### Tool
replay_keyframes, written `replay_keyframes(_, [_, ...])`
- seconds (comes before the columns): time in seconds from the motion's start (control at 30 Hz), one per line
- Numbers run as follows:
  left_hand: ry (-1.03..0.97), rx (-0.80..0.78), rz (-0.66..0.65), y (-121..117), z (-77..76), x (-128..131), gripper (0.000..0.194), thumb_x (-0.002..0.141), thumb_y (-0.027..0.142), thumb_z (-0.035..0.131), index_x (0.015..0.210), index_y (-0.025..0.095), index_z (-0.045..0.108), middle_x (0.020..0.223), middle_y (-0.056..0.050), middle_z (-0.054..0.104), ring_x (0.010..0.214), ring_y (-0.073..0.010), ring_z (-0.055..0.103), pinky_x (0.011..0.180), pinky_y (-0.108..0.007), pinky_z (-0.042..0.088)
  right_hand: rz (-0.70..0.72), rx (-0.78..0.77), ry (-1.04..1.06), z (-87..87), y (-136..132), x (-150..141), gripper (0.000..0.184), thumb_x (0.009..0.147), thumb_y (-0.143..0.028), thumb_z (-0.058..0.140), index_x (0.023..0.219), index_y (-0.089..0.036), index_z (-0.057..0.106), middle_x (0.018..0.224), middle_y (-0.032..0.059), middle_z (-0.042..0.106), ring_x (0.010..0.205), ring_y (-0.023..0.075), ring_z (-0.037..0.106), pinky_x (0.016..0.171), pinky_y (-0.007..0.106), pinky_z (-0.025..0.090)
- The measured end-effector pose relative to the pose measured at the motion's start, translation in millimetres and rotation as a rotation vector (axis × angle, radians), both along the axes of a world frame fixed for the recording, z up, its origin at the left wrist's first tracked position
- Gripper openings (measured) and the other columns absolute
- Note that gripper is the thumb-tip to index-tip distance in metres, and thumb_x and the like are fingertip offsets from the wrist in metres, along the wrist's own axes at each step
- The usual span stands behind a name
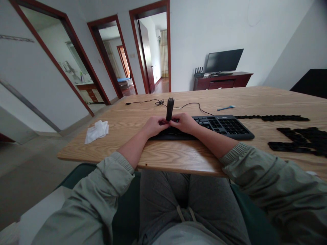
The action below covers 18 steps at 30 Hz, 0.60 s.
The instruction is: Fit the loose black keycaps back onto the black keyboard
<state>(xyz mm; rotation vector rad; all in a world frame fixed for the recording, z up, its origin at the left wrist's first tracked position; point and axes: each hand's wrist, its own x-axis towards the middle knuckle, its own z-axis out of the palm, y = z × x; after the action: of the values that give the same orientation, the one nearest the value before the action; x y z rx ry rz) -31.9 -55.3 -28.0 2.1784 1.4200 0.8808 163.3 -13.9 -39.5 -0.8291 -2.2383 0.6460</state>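
Observation:
A black keyboard (pixel 222 126) lies near the front edge of the wooden table (pixel 178 153). Both my hands rest on its left end. My left hand (pixel 154 125) and my right hand (pixel 184 122) are closed, their fingertips pinched together around the base of a dark upright cylinder-shaped tool (pixel 170 108) that stands between them. What lies under the fingers is hidden. The keyboard's cable (pixel 158 101) runs away to the back left.
Rows of loose black keycaps (pixel 298 141) lie to the right, with another strip (pixel 273 118) behind them. A crumpled white tissue (pixel 97 131) sits at the left, a small blue tool (pixel 226 108) behind the keyboard. A TV stand (pixel 222 80) stands by the far wall.

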Motion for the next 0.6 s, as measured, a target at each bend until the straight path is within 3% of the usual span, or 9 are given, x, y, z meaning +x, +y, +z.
replay_keyframes(0.6, [-0.144, -0.04, -0.062, 8, -9.2, -3, 0.029, 0.079, 0.041, 0.072, 0.092, 0.016, 0.075, 0.079, -0.002, 0.072, 0.071, -0.0139, 0.061, 0.069, -0.027, 0.046, 0.015, 0.04, 0.023, -2.7, 2, 0, 0.031, 0.087, -0.03, 0.056, 0.098, -0.012, 0.079, 0.083, 0.0034, 0.075, 0.07, 0.0154, 0.062, 0.063, 0.023, 0.04])
